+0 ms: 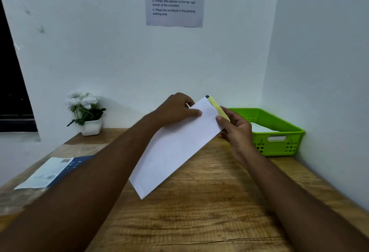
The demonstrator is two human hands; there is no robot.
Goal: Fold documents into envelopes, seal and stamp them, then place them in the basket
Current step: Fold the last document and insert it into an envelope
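left hand [175,110] pinches envelope [175,148] steady | right hand [237,130] grips yellow stick [218,109], probably glue, at its edge for sealing | green basket [279,146] nearby

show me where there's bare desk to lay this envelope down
Bare wood: the near desk below the held envelope, and the strip in front of the green basket. Crowded: left edge with the printed packet, back left with the flower pot.

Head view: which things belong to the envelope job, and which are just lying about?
Job: white envelope, held by left hand and right hand; yellow stick in the right hand; green basket; wall instruction sheet.
Lying about: potted white flowers; blue-and-white printed sheet on the table.
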